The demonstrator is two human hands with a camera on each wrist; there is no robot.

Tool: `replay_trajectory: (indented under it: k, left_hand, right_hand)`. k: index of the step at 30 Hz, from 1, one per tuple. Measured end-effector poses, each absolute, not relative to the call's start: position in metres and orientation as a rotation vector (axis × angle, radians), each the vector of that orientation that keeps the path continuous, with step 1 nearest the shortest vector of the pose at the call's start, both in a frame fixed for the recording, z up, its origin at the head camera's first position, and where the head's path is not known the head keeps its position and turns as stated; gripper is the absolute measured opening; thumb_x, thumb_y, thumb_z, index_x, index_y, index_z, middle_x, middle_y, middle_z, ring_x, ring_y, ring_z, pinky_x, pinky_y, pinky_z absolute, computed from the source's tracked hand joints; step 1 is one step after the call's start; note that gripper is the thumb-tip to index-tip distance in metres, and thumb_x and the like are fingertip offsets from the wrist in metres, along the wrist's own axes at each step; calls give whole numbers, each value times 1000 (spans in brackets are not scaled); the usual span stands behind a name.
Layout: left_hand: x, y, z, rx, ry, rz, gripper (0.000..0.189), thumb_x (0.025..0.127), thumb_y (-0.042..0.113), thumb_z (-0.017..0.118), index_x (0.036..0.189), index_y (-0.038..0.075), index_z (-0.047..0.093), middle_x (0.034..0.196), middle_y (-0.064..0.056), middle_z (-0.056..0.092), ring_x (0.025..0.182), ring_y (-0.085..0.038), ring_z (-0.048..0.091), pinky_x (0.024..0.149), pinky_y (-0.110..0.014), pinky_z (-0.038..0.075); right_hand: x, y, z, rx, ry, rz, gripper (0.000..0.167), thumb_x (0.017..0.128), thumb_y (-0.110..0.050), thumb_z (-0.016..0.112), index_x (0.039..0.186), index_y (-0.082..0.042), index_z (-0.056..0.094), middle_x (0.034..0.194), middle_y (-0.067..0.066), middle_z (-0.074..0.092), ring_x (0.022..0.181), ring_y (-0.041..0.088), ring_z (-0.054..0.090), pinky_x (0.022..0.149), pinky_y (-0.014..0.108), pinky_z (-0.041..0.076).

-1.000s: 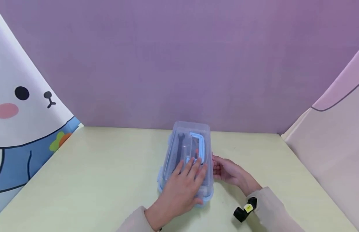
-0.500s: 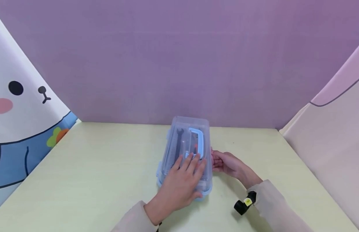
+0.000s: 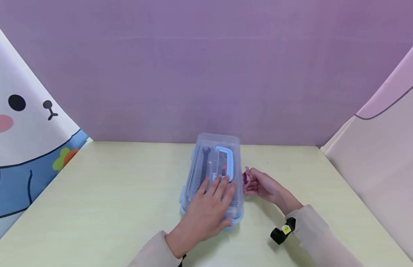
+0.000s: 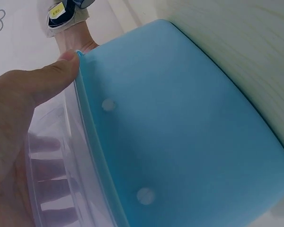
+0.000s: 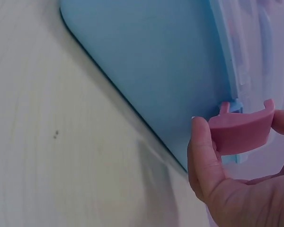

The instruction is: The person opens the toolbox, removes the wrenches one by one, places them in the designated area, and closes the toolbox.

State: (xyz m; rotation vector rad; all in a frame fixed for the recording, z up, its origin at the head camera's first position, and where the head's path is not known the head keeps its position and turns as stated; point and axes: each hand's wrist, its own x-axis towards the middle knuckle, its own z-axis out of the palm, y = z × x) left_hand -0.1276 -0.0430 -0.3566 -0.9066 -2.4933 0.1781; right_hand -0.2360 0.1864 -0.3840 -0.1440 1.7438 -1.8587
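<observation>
A plastic storage box (image 3: 214, 146) with a see-through lid and a blue base (image 4: 180, 118) lies lengthwise in the head view. A light blue handle (image 3: 230, 163) is set in its lid, and a dark wrench (image 3: 205, 163) shows through. My left hand (image 3: 206, 215) rests flat on the near half of the lid, fingers spread; in the left wrist view its thumb touches the rim. At the box's right side my right hand (image 3: 264, 187) pinches a pink latch (image 5: 241, 132) between thumb and fingers. The latch stands out from the blue wall, tilted away from the lid.
The pale table (image 3: 126, 185) lies around the box. A purple backdrop (image 3: 206, 74) rises behind it. Printed cloth panels stand at the left (image 3: 26, 148) and right (image 3: 386, 155). A black wrist camera (image 3: 282, 231) hangs from the right sleeve.
The pink latch has swung outward from the box's right side with my right hand's fingers on it, and more of it shows. My left hand stays on the lid. The head view has shifted slightly.
</observation>
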Motion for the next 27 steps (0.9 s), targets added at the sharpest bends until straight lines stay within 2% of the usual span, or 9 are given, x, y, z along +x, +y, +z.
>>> replay_trajectory:
  k: [7,15,27]
  left_hand:
    - [-128,-44,-355,-917,-2479,202,97,72,73,63,144,12,37,147,-11,44,131,-27,46,106,-46,45]
    - [-127,-47,-353,-943,-2482,190,97,72,73,62,144,13,38,147,-11,44,130,-26,48,105,-46,45]
    - [-130,-51,-349,-936,-2398,144,95,70,74,63,139,11,43,139,-10,52,123,-26,54,100,-47,49]
  right_hand:
    - [-238,183,-394,-162,1716,-1878,34,95,-22,36,71,-13,58,71,-4,66,70,10,62,73,24,59]
    - [-235,181,-401,-231,1669,-1904,39,98,-24,32,72,-13,60,75,-3,68,73,11,65,74,25,60]
    - [-236,180,-401,-213,1657,-1915,33,95,-21,33,73,-13,57,74,-3,66,73,10,63,75,25,60]
